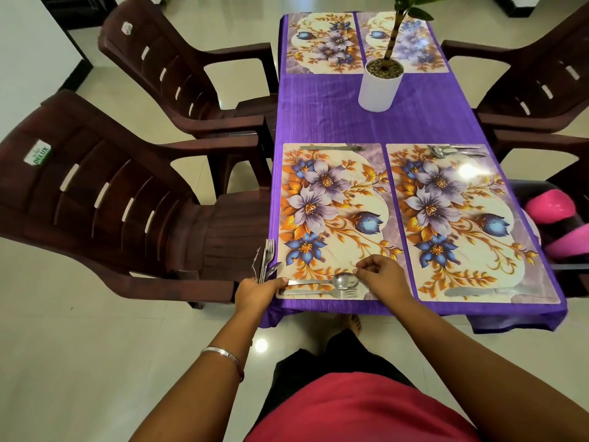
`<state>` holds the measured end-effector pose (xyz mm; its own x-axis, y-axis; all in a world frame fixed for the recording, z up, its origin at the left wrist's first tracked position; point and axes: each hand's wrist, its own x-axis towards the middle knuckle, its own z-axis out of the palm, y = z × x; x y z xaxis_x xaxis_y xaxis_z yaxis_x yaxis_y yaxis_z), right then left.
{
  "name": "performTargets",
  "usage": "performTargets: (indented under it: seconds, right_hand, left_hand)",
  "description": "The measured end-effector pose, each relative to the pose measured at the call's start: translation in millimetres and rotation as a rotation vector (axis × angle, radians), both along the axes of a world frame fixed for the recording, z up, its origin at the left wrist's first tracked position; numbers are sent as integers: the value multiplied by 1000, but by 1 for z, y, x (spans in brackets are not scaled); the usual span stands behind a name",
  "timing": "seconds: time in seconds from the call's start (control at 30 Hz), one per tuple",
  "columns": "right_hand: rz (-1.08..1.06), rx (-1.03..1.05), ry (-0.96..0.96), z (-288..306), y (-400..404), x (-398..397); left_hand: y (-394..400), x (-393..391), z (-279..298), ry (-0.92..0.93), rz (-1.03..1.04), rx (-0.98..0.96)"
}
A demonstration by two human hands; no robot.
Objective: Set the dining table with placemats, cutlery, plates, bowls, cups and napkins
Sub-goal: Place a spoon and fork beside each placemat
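A purple-clothed table (328, 119) carries several floral placemats. On the near left placemat (331, 215) a spoon (342, 280) and a fork (331, 293) lie along its near edge, and a knife (331, 148) lies on its far edge. My left hand (258, 291) is shut on a bundle of cutlery (266, 261) at the table's near left corner. My right hand (381, 275) hovers by the spoon's bowl, fingertips pinched with nothing in them. The near right placemat (459, 218) has a knife (471, 292) on its near edge and a spoon and fork (452, 150) on its far edge.
A white pot (379, 87) with a plant stands mid-table. Two far placemats (325, 43) lie bare beyond it. Brown plastic chairs (105, 199) flank both sides; pink items (549, 207) rest on the near right chair.
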<state>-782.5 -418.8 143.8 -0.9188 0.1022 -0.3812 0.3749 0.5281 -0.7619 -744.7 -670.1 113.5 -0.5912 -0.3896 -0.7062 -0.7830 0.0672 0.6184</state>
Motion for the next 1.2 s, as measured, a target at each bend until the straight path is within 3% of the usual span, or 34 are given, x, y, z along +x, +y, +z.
performTargets:
  seconds: [0.3,1.2]
  right_hand:
    - [142,35,-127,1,7,14]
    - [74,62,-145,-4,0,3]
  left_hand:
    - [-6,4,-2,-57,-35,121]
    - [-3,4,-7,9,35,109]
